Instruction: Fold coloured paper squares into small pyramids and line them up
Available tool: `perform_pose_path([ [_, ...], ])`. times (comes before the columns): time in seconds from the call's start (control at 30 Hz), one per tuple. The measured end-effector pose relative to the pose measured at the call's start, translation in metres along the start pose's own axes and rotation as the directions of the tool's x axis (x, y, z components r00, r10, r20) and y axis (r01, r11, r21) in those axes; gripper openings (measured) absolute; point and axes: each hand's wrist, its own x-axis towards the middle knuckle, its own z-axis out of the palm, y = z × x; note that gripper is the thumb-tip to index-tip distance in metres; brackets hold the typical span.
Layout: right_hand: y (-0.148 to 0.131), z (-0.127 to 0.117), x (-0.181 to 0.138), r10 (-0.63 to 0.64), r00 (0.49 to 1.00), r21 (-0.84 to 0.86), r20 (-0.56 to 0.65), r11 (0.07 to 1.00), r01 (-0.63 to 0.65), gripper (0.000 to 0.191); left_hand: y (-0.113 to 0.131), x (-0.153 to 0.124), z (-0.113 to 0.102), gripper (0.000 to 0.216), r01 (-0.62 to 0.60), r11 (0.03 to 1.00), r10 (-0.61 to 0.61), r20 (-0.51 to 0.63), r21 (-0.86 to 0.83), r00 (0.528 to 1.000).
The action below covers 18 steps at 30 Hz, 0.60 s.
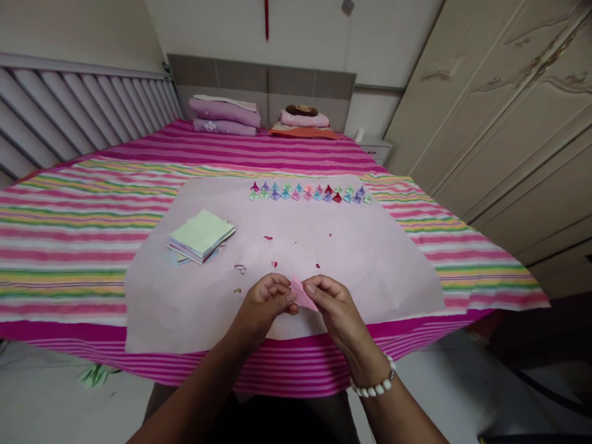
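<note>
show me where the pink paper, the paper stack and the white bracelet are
pink paper (304, 297): head view, middle of its folded surface
paper stack (202, 232): head view, middle of the pale green top sheet
white bracelet (379, 389): head view, on one of its beads

"How does the bare left hand (266, 302) look?"
"Curled, palm inward, its thumb close to the bent fingers."
"And the bare right hand (337, 306)?"
"Just beside it, thumb and forefinger pinching, both forearms (201, 376) angled inward."
</note>
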Motion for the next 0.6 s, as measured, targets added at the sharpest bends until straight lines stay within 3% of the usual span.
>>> perform_pose_path([
  [0.17, -0.002, -0.002, 0.001, 0.018, 0.999, -0.024, 0.035, 1.000, -0.018, 0.017, 0.002, 0.001, -0.002, 0.030, -0.020, 0.995, 0.019, 0.011, 0.093, 1.000],
  [0.37, -0.004, -0.007, 0.005, -0.023, 0.999, -0.194, 0.047, 0.980, 0.032, 0.021, 0.002, 0.001, 0.000, 0.023, -0.104, 0.964, 0.107, 0.002, 0.247, 0.994],
  [0.6, 0.007, 0.003, 0.003, -0.263, 0.961, -0.423, -0.082, 0.882, 0.205, 0.015, -0.004, -0.004, 0.012, 0.024, -0.203, 0.869, 0.235, -0.016, 0.451, 0.972],
])
